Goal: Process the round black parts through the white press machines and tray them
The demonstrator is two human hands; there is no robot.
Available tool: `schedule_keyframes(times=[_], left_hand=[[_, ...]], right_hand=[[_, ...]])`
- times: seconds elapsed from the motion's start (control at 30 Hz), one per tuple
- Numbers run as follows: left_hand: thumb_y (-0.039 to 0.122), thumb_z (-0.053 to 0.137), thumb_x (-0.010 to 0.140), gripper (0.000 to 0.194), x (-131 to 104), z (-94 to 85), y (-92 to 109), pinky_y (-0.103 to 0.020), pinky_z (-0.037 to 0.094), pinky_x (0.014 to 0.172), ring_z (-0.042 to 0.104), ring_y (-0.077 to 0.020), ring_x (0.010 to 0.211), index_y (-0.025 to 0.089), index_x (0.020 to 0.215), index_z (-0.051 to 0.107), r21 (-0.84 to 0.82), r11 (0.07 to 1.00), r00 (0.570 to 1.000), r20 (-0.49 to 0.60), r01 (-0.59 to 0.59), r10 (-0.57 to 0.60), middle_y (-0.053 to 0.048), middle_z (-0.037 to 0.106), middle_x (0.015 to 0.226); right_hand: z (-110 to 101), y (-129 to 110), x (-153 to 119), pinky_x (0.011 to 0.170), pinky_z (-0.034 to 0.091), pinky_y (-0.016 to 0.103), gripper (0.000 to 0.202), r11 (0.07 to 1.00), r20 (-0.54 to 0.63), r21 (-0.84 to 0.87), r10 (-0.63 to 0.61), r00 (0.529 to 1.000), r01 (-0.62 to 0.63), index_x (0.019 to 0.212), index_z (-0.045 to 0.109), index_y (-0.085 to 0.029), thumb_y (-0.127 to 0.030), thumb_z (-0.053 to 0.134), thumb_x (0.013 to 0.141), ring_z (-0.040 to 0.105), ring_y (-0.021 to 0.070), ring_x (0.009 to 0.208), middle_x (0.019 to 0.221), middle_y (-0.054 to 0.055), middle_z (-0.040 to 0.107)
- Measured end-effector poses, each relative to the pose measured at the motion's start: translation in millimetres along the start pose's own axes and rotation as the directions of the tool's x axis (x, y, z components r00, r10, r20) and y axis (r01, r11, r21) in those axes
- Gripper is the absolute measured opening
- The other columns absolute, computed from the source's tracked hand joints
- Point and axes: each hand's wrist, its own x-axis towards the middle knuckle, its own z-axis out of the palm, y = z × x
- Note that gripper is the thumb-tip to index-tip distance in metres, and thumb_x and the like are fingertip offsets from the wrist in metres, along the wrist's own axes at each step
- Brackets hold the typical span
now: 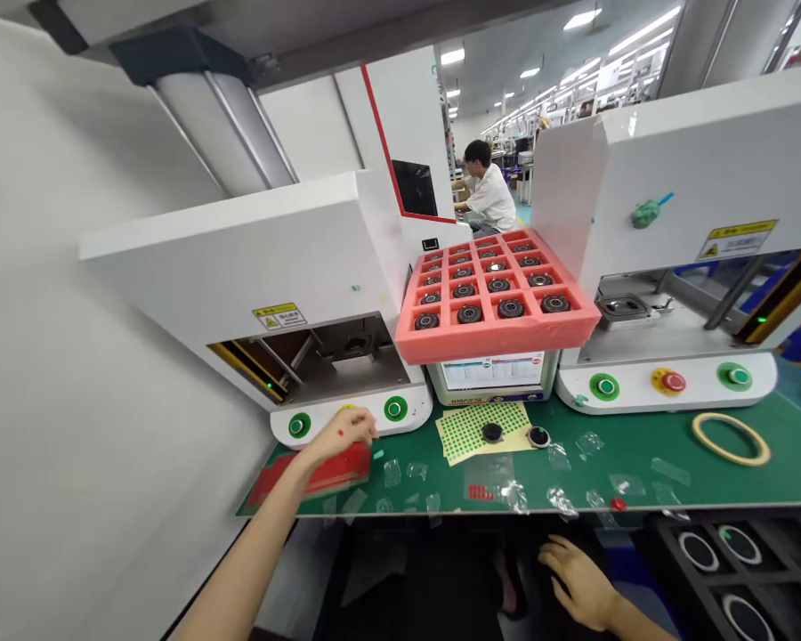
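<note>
Behind the pink foam tray (500,343), a lit factory hall runs back past a seated co-worker (494,200); below the tray spreads the green counter (641,463). What worries me most is the tray itself: it sits tilted above the small monitor (494,401), its front wall overhanging, so a knock could send its round black speaker-like parts (469,313) forward. Left of the tray stands the white pneumatic press (240,258); a stray knuckle on its inner green push button (395,409) might trigger it, I'd judge. Clear film scraps (392,473) below the tray could cling to fingertips or to the loose black disc (492,433) on the green-dot sticker sheet (457,436).

My left hand (343,432) is below and left of the tray, over the red sheet (340,470) and near that button. Its grip is half curled; from my end I cannot tell whether the fingertips pinch anything. My right hand (578,583), lower right of the tray and beyond the counter's edge, has its grip loosely spread on dark clothing, nothing visible in it.
</note>
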Motion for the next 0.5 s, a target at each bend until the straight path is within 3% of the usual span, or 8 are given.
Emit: schedule_keyframes(times=[0.1, 0.2, 0.27, 0.33, 0.43, 0.5], left_hand=[[0.041, 0.05, 0.093, 0.033, 70, -49.3, -6, -0.042, 0.05, 0.091, 0.063, -0.0227, 0.104, 0.013, 0.105, 0.063, 0.12, 0.991, 0.948, -0.318, 0.065, -0.024, -0.01, 0.067, 0.112], [0.037, 0.056, 0.092, 0.037, 130, -76.1, -15, -0.051, 0.042, 0.101, 0.054, -0.0264, 0.119, 0.015, 0.122, 0.057, 0.205, 0.965, 0.867, -0.496, 0.165, -0.043, -0.011, 0.056, 0.13], [0.035, 0.057, 0.092, 0.039, 159, -90.6, -24, -0.054, 0.04, 0.103, 0.052, -0.0277, 0.122, 0.016, 0.125, 0.055, 0.242, 0.948, 0.849, -0.526, 0.208, -0.051, -0.012, 0.053, 0.133], [0.034, 0.058, 0.091, 0.037, 180, -105.1, -35, -0.052, 0.043, 0.101, 0.055, -0.0266, 0.118, 0.015, 0.123, 0.057, 0.28, 0.938, 0.869, -0.492, 0.205, -0.042, -0.011, 0.056, 0.13], [0.033, 0.059, 0.09, 0.031, 196, -121.8, -50, -0.046, 0.049, 0.095, 0.061, -0.0231, 0.109, 0.014, 0.116, 0.061, 0.347, 0.926, 0.913, -0.409, 0.149, 0.006, -0.009, 0.062, 0.121], [0.032, 0.06, 0.09, 0.031, 200, -124.4, -57, -0.047, 0.048, 0.096, 0.061, -0.0232, 0.109, 0.014, 0.115, 0.061, 0.403, 0.907, 0.914, -0.401, 0.122, 0.056, -0.009, 0.063, 0.119]], right_hand=[[13, 12, 9, 0.107, 0.041, 0.051, 0.04, 0.998, -0.02, 0.047, 0.05, 0.999, -0.049, 0.115, 0.063, -0.016, -0.017, 0.044, 0.08, 0.059, 0.0306, 0.116, 0.117, 0.016, 0.067], [24, 23, 11, 0.106, 0.041, 0.05, 0.039, 0.992, -0.021, 0.077, 0.1, 0.995, -0.098, 0.116, 0.062, -0.016, -0.018, 0.043, 0.082, 0.058, 0.0309, 0.117, 0.119, 0.016, 0.066], [29, 29, 9, 0.103, 0.044, 0.048, 0.04, 0.986, -0.01, 0.087, 0.144, 0.99, -0.142, 0.117, 0.062, -0.016, -0.02, 0.042, 0.083, 0.059, 0.0304, 0.114, 0.121, 0.016, 0.065], [31, 34, 7, 0.097, 0.048, 0.046, 0.04, 0.975, 0.0, 0.095, 0.199, 0.98, -0.199, 0.118, 0.061, -0.018, -0.022, 0.042, 0.083, 0.062, 0.0302, 0.11, 0.121, 0.016, 0.065], [30, 36, 5, 0.093, 0.049, 0.045, 0.04, 0.962, 0.005, 0.116, 0.247, 0.969, -0.246, 0.118, 0.062, -0.021, -0.023, 0.044, 0.082, 0.063, 0.0296, 0.105, 0.117, 0.014, 0.067], [30, 36, 5, 0.094, 0.049, 0.045, 0.04, 0.961, 0.006, 0.123, 0.248, 0.969, -0.247, 0.118, 0.062, -0.022, -0.023, 0.044, 0.082, 0.063, 0.0297, 0.105, 0.116, 0.012, 0.067]])
